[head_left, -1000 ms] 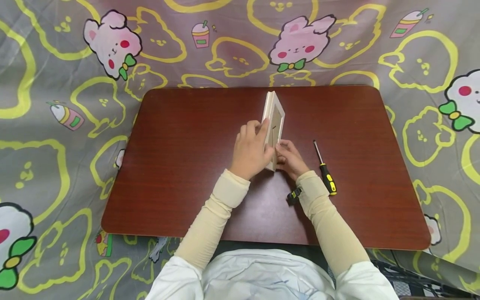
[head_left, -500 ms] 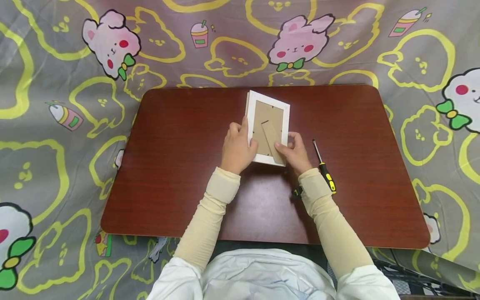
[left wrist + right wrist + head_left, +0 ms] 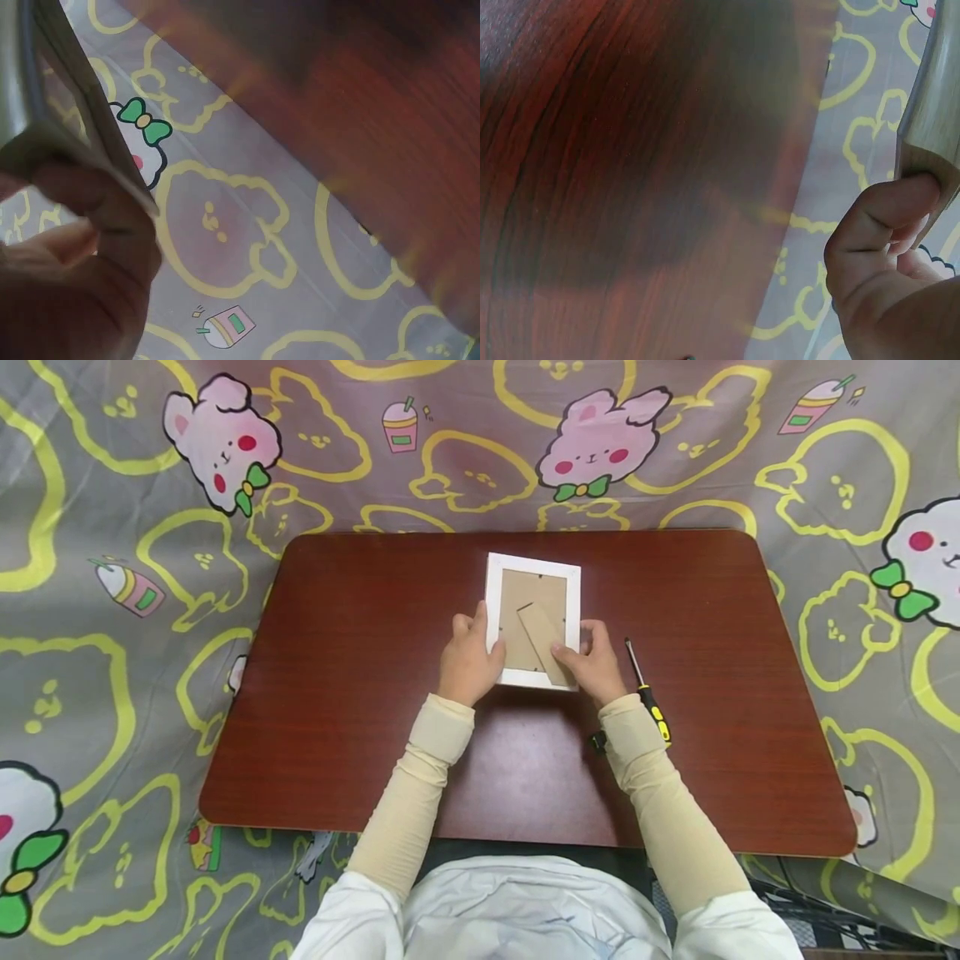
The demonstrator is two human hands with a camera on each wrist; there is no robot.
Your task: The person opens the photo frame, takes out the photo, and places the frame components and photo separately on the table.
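Note:
A white picture frame with a tan backing board is held up over the table, its back toward the head camera. On the backing, the tan easel stand lies slanted. My left hand grips the frame's left edge, thumb on the back. On the opposite side my right hand grips the lower right edge, its thumb pressing near the stand's lower end. In the left wrist view, curled fingers of the left hand hold the frame's edge. The right wrist view has the right hand bent round the frame edge.
A screwdriver with a yellow and black handle lies on the brown table, right of the right hand. A small black and yellow object is partly hidden by the right wrist. Patterned cloth surrounds the table.
The picture frame has turned from nearly edge-on until its back faces the head camera. My left hand has shifted left and slightly down with it; both hands keep hold.

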